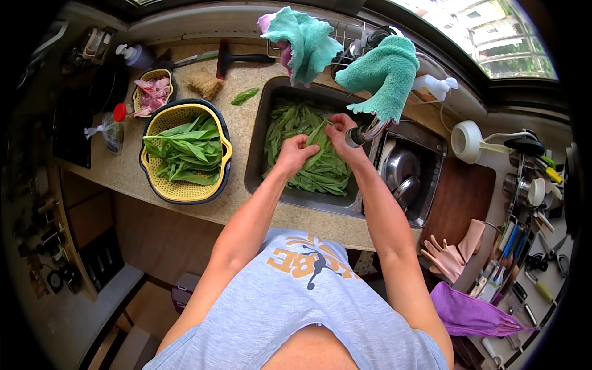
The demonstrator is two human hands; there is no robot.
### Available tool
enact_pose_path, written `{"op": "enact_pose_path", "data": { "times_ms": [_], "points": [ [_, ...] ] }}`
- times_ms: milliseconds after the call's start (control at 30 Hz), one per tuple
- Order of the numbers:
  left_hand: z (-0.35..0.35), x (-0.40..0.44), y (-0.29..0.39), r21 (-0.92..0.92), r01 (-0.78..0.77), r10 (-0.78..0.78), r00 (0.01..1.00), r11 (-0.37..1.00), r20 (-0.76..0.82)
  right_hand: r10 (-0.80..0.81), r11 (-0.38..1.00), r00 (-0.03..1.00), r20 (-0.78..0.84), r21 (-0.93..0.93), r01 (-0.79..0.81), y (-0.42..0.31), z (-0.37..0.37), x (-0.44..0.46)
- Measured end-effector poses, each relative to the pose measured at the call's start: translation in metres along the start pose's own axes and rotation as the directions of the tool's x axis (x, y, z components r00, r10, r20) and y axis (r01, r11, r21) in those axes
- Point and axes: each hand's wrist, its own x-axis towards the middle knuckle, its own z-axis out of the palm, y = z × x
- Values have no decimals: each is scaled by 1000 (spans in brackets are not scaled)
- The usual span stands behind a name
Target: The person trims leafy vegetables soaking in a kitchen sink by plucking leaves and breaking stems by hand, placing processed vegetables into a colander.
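Long green leaves (324, 169) fill much of the dark sink (254, 166). Over them, my left hand (297, 152) is closed, its thumb and fingers pinched on a green leaf. My right hand (340, 131) is also closed on a leaf, a little to the right and beside the faucet head (356, 137). Left of the sink, a yellow basket (185, 192) inside a dark basin holds more green leaves (191, 148). One loose leaf (245, 96) lies on the counter behind the basket.
A small basket of raw meat (152, 95) stands at the back left, near a brush (203, 84). Teal cloths (385, 74) hang over the faucet. Metal bowls (402, 168) sit in the right basin, with pink gloves (453, 253) and a brown board (459, 197) beyond.
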Motion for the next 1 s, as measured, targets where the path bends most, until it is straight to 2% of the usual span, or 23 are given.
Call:
{"op": "enact_pose_path", "data": {
  "times_ms": [133, 233, 300, 333, 367, 400, 433, 467, 533, 567, 600, 633, 667, 733, 767, 800, 867, 900, 967, 1000],
  "points": [
    [-1, -18, 6, -60, 101, -100, 995, 993, 9, 68, 996, 992, -110, 65, -61, 2, 4, 2],
    [-9, -25, -5, -20, 119, -119, 993, 993, 3, 3, 986, 988, -152, 164, 22, 4, 2, 5],
    [-19, -32, -12, 146, 163, -157, 986, 976, -49, -61, 987, 991, -119, 138, 77, 4, -1, 6],
    [-26, -31, -26, 147, 165, -159, 986, 975, -49, -59, 987, 991, -119, 140, 76, 3, -2, 4],
    [-33, -29, -41, 421, 35, 56, 978, 907, -202, -76, 992, 991, -113, 89, 86, 2, -3, 2],
    [-37, -26, -49, 673, -39, 302, 911, 739, -279, -96, 994, 990, -106, 37, 100, -1, -3, 2],
    [-29, -29, -26, 686, -139, 447, 845, 714, -294, -95, 994, 990, -105, 37, 100, -5, -3, 1],
    [-19, -31, -3, 685, -137, 445, 846, 715, -295, -116, 993, 989, -94, -12, 116, -7, -1, -1],
    [3, -32, 33, 260, -183, 252, 932, 948, -262, -132, 990, 989, -69, -61, 128, -12, 5, -12],
    [9, -24, 36, 258, -188, 258, 927, 948, -271, -97, 995, 995, -24, 1, 98, -17, 7, -14],
    [14, -15, 38, 111, -88, 114, 959, 990, -261, -67, 996, 998, 22, 60, 65, -21, 9, -14],
    [17, -9, 39, -38, 22, -30, 974, 999, -225, -96, 995, 995, 17, 22, 95, -24, 12, -17],
    [17, -5, 39, -39, 18, -27, 974, 999, -226, -100, 995, 995, 19, 20, 99, -26, 13, -18],
    [18, 2, 31, -232, 36, -80, 980, 972, -183, -251, 956, 966, 55, -144, 256, -32, 13, -25],
    [18, 6, 26, -230, 42, -85, 981, 972, -177, -315, 912, 944, 97, -245, 330, -34, 9, -29],
    [17, 8, 22, -261, 53, -104, 978, 964, -184, -310, 914, 946, 93, -245, 324, -29, 9, -32],
    [13, 11, 13, -290, 61, -120, 975, 955, -189, -253, 955, 956, 150, -121, 272, -20, 6, -33],
    [12, 12, 11, -271, 71, -132, 968, 960, -214, -253, 954, 956, 149, -122, 272, -25, 5, -34],
    [8, 13, 7, -251, 83, -144, 961, 964, -237, -54, 991, 998, 41, -121, 59, -34, 2, -38],
    [8, 13, 8, -233, 75, -127, 968, 970, -217, -54, 991, 998, 37, -121, 58, -35, 1, -37]
  ]
}}
